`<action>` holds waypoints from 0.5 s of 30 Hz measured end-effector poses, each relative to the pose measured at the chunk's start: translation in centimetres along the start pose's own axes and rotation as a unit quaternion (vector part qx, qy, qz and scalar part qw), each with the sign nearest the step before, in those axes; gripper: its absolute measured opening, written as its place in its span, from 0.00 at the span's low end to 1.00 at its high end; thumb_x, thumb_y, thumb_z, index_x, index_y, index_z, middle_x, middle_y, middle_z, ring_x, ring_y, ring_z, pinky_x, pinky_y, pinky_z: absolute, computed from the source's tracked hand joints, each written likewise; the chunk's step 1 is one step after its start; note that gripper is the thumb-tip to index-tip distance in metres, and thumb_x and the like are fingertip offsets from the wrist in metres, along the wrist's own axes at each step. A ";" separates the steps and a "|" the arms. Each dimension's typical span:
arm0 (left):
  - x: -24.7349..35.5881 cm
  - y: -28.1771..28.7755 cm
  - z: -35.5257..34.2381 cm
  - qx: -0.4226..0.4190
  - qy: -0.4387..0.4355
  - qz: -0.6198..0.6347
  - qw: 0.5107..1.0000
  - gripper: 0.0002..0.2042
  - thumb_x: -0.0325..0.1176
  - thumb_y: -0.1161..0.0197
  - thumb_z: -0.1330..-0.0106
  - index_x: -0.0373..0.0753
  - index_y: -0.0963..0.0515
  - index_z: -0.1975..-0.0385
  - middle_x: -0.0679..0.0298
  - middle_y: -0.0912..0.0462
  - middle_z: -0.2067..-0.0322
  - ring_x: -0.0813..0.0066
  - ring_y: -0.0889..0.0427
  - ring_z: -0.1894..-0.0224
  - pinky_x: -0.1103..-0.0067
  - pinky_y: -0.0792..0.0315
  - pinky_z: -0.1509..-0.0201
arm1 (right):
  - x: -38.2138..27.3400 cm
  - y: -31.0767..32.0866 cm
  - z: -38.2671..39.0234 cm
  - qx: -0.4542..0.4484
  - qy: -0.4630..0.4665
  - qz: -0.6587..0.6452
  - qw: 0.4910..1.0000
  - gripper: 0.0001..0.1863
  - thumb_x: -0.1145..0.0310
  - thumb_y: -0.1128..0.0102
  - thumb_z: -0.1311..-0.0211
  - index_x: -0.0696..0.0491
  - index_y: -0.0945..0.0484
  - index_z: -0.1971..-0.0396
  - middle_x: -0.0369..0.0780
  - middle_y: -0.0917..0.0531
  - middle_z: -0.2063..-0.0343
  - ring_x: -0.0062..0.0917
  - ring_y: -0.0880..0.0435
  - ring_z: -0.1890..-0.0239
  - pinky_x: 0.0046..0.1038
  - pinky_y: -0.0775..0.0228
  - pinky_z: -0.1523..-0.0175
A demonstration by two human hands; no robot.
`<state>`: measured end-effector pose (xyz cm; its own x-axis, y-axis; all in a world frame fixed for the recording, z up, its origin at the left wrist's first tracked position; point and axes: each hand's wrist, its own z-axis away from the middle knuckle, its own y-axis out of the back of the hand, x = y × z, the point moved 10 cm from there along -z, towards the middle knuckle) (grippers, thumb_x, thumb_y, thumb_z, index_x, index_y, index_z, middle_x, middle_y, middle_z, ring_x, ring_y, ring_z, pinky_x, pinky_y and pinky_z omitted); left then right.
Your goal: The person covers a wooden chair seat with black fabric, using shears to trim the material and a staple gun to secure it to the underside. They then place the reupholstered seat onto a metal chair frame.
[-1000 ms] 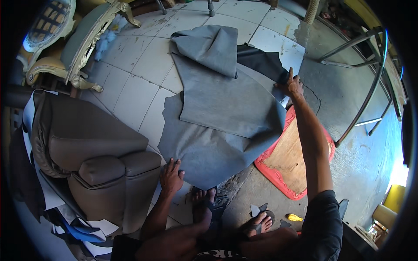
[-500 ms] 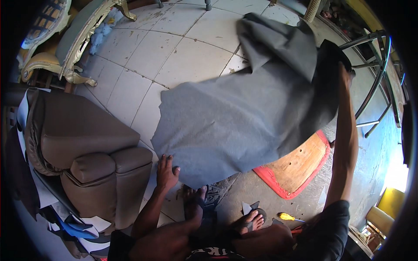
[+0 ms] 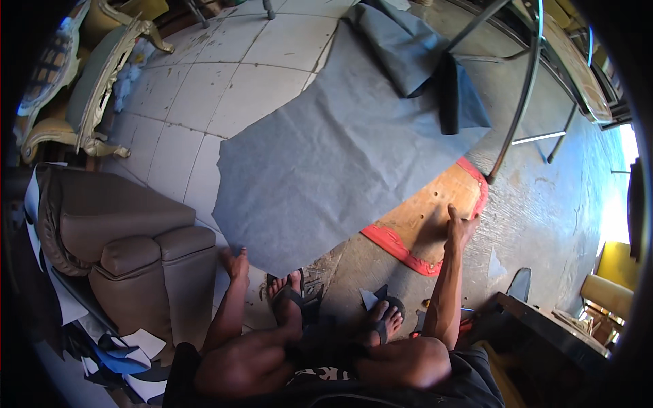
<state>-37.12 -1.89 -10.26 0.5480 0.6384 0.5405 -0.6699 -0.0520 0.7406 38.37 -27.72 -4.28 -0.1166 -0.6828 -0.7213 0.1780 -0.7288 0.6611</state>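
Note:
A large grey sheet of leather-like material lies spread over the tiles, its far end folded over with a darker underside showing. My left hand is beside the sheet's near left corner, thumb raised and apart from the fingers, holding nothing visible. Over on the right, my right hand hovers above or touches the edge of a wooden seat panel with red material round its rim. Its thumb and fingers are apart and nothing is in them. The sheet covers part of the panel.
A brown padded sofa piece stands at left, with scraps near it. Metal chair legs rise at the right. A carved chair frame is far left. A dark box-like piece sits lower right.
My right hand has let go of the sheet's far right end and come back near the panel. That end now lies on the floor. My left hand has moved slightly off the sheet's edge.

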 end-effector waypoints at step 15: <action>4.7 0.0 5.3 -0.133 0.096 0.182 0.969 0.17 0.34 0.34 0.31 0.38 0.25 0.46 0.62 0.20 0.58 0.69 0.25 0.58 0.69 0.31 0.61 | -5.3 12.9 -2.1 -0.124 0.028 -0.346 0.929 0.11 0.67 0.35 0.29 0.54 0.18 0.51 0.33 0.14 0.64 0.17 0.17 0.66 0.21 0.25 0.61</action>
<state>-31.92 -3.02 -5.58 0.1637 0.7475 0.6438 -0.9211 -0.1180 0.3711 43.37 -33.43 7.64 -0.2367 -0.0450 -0.9705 0.2997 -0.9536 -0.0289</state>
